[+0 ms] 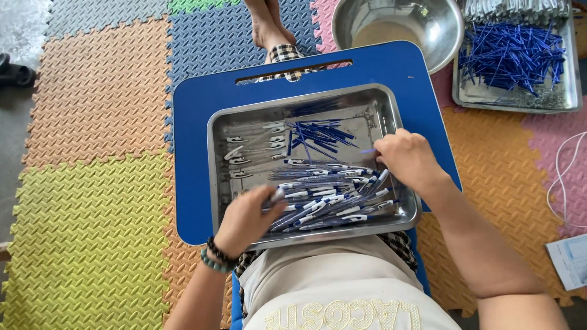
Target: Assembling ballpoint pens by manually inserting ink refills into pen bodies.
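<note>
A steel tray (pixel 215 183) sits on a blue lap board (pixel 195 122), its rim close to the board's right edge, with a wider blue margin at left and far side. Foam mats (pixel 92 122) lie open to the left. A white paper sheet (pixel 572 260) lies at the right edge, beside a white cord (pixel 559 177). In the tray, pens (pixel 330 198) are heaped along the near side, blue refills (pixel 318 135) lie far-centre and white clips (pixel 238 156) at left. The left hand (pixel 244 220) curls around one pen at the heap's left end; the right hand (pixel 406 159) pinches a refill (pixel 367 150) — fingertips closed on it. Far right, a steel bowl (pixel 397 24) stands beside a second tray (pixel 520 98) of blue refills.
</note>
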